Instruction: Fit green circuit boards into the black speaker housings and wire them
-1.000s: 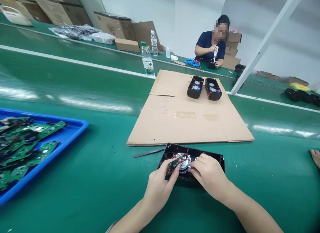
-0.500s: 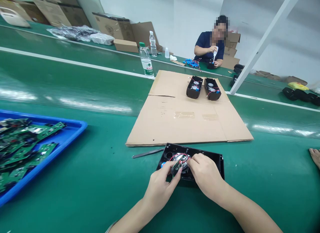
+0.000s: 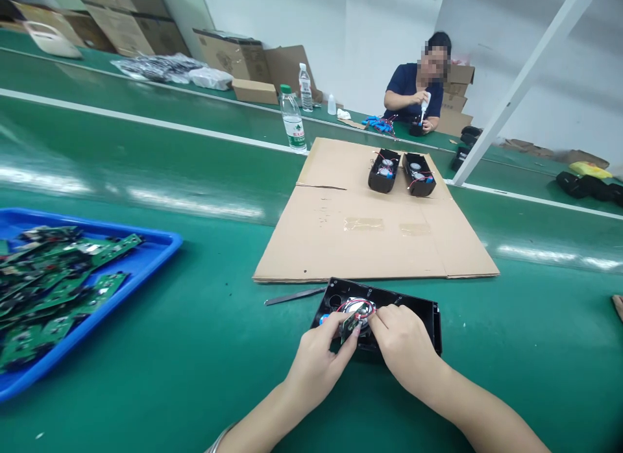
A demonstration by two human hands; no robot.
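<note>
A black plastic speaker housing (image 3: 418, 308) lies open side up on the green belt in front of me, with a round speaker and red wires (image 3: 357, 305) inside. My left hand (image 3: 318, 362) pinches a small green circuit board (image 3: 348, 324) held over the housing. My right hand (image 3: 402, 346) rests on the housing's middle, its fingertips on the wires beside the board.
A blue tray (image 3: 146, 261) of several green circuit boards sits at the left. Tweezers (image 3: 293, 296) lie by the housing. A cardboard sheet (image 3: 341, 232) carries two more black housings (image 3: 384, 171). A water bottle (image 3: 293, 121) stands behind. A co-worker (image 3: 413, 93) sits at the far bench.
The small board has tipped more upright in my left hand, and my right fingers have shifted slightly left onto the wires. The view has shifted a little.
</note>
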